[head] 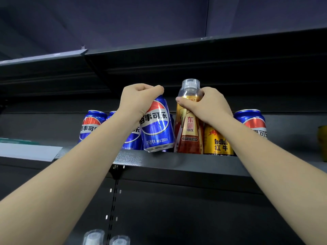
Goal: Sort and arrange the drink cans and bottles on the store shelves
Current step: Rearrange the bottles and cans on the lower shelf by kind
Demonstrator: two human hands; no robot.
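Overhead, both arms reach up to a dark metal shelf (203,162) seen from below. Left hand (137,99) grips the top of a blue Pepsi can (157,126), fingers curled over its rim, thumb side toward the bottle. Can is tilted, top leaning left, its bottom edge right at the shelf's front lip; cannot tell if it rests there or is lifted. Right hand (206,103) is wrapped around the shoulder of an amber drink bottle (188,124) with a clear cap, thumb pressing the front of the gold label, fingers curled round the far side. Bottle stands roughly upright on the shelf, just beside the tilted can on its right, nearly touching.

Behind the left forearm more blue Pepsi cans stand on the same shelf: far-left can (92,125) and a half-hidden can (131,138) behind the wrist. Right of the bottle, touching it or nearly so, a gold Red Bull can (218,142), top hidden by the right wrist. Further right another Pepsi can (253,122) stands behind the right forearm. Yellow object (322,142) at the right edge, cut off. White price strip (28,152) on the shelf edge at left. Two clear bottle caps (106,237) at the bottom edge. Upper shelf (194,55) overhead
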